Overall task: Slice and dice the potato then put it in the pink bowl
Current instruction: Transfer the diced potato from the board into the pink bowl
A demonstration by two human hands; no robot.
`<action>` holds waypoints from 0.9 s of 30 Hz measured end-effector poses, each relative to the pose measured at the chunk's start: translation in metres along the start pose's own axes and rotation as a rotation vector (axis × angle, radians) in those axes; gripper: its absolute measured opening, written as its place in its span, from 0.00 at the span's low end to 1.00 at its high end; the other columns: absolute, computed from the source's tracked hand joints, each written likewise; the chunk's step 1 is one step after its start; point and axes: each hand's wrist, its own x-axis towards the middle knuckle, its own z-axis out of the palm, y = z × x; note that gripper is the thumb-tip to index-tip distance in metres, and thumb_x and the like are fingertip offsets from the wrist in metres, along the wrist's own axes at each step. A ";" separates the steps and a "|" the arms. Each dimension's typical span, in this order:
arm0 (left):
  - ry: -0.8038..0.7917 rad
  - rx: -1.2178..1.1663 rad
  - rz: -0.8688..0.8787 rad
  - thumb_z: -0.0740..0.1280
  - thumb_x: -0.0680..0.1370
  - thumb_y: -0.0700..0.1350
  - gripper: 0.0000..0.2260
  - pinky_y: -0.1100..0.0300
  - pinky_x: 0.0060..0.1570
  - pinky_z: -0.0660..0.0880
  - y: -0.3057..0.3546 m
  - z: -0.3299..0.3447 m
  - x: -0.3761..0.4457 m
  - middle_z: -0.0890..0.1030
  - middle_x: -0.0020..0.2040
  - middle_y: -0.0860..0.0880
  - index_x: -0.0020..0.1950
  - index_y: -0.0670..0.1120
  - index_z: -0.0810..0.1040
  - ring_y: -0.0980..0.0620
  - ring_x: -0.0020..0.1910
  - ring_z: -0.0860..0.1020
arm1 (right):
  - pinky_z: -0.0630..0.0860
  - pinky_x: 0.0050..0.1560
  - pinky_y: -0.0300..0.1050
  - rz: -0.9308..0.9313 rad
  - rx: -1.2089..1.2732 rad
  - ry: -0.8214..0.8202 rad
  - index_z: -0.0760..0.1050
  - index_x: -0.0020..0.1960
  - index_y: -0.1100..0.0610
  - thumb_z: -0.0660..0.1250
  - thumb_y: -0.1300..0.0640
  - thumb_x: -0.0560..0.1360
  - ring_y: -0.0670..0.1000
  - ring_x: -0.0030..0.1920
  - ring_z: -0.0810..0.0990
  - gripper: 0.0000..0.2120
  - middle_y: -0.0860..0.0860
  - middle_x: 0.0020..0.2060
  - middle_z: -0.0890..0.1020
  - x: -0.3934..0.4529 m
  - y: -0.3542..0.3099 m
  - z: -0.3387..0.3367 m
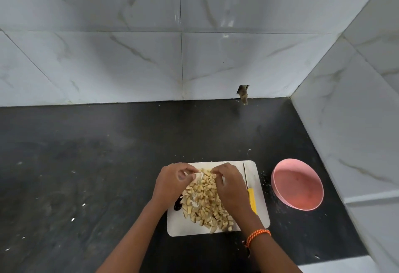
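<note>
My left hand [172, 183] and right hand [230, 184] are cupping the pile of diced potato [206, 199] on the white cutting board [260, 218], fingers curled around its far end. I'm judging the cubes light, damp and loose, so I'm scooping from both sides underneath. The pink bowl [299, 186] is sitting right of the board, looking empty. The knife [250, 195] is lying beside my right hand.

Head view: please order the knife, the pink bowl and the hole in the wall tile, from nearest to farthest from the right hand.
From the right hand:
1. Knife, lying on the cutting board right beside the hand, on its right.
2. Pink bowl, on the dark counter further right, off the board.
3. Hole in the wall tile, far back where the wall meets the counter.
</note>
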 end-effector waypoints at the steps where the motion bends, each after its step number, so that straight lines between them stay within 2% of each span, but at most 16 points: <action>1: 0.040 -0.027 -0.018 0.75 0.79 0.43 0.09 0.59 0.47 0.81 -0.003 0.000 0.000 0.86 0.47 0.64 0.50 0.59 0.87 0.57 0.46 0.84 | 0.71 0.54 0.29 -0.010 -0.011 -0.009 0.81 0.56 0.54 0.62 0.61 0.82 0.43 0.54 0.76 0.10 0.46 0.53 0.81 0.002 -0.001 0.004; 5: 0.121 -0.085 -0.098 0.71 0.82 0.39 0.12 0.60 0.52 0.80 -0.020 0.003 -0.003 0.85 0.51 0.63 0.53 0.56 0.87 0.58 0.50 0.83 | 0.75 0.60 0.38 -0.139 -0.134 -0.073 0.78 0.65 0.56 0.59 0.59 0.84 0.48 0.60 0.76 0.13 0.50 0.61 0.79 0.005 -0.008 0.020; 11: 0.151 -0.154 -0.198 0.68 0.84 0.39 0.12 0.59 0.58 0.79 -0.034 0.002 -0.003 0.85 0.53 0.61 0.57 0.56 0.86 0.59 0.55 0.82 | 0.76 0.66 0.44 -0.282 -0.251 -0.154 0.75 0.70 0.56 0.63 0.61 0.83 0.52 0.68 0.75 0.16 0.53 0.68 0.77 0.010 -0.027 0.037; 15: 0.171 -0.252 -0.232 0.60 0.87 0.37 0.17 0.59 0.52 0.80 -0.035 0.000 -0.002 0.85 0.46 0.55 0.59 0.55 0.85 0.53 0.48 0.82 | 0.79 0.62 0.45 -0.428 -0.324 -0.253 0.74 0.66 0.56 0.61 0.62 0.82 0.51 0.62 0.74 0.14 0.53 0.63 0.77 0.008 -0.040 0.050; 17: 0.189 -0.251 -0.230 0.58 0.88 0.38 0.18 0.59 0.53 0.79 -0.035 0.000 -0.001 0.84 0.49 0.55 0.61 0.55 0.84 0.55 0.49 0.82 | 0.80 0.59 0.46 -0.489 -0.338 -0.286 0.74 0.66 0.57 0.62 0.61 0.81 0.51 0.59 0.74 0.14 0.53 0.61 0.76 0.000 -0.045 0.056; 20: 0.187 -0.255 -0.246 0.58 0.87 0.38 0.18 0.58 0.50 0.77 -0.038 0.002 0.004 0.84 0.51 0.51 0.62 0.54 0.84 0.56 0.46 0.80 | 0.78 0.59 0.46 -0.562 -0.354 -0.302 0.73 0.66 0.57 0.62 0.59 0.80 0.51 0.57 0.74 0.15 0.53 0.60 0.76 -0.015 -0.047 0.062; 24: 0.176 -0.225 -0.228 0.58 0.87 0.39 0.17 0.58 0.49 0.74 -0.041 0.007 0.003 0.82 0.48 0.53 0.61 0.54 0.85 0.56 0.45 0.78 | 0.77 0.59 0.45 -0.592 -0.357 -0.284 0.73 0.65 0.56 0.62 0.54 0.81 0.51 0.56 0.73 0.14 0.52 0.59 0.77 -0.031 -0.045 0.063; 27: 0.182 -0.195 -0.207 0.59 0.87 0.39 0.16 0.60 0.47 0.74 -0.040 0.009 -0.001 0.81 0.47 0.51 0.59 0.54 0.85 0.57 0.43 0.78 | 0.77 0.56 0.47 -0.629 -0.358 -0.259 0.73 0.62 0.56 0.58 0.54 0.83 0.51 0.54 0.73 0.11 0.53 0.56 0.77 -0.039 -0.046 0.060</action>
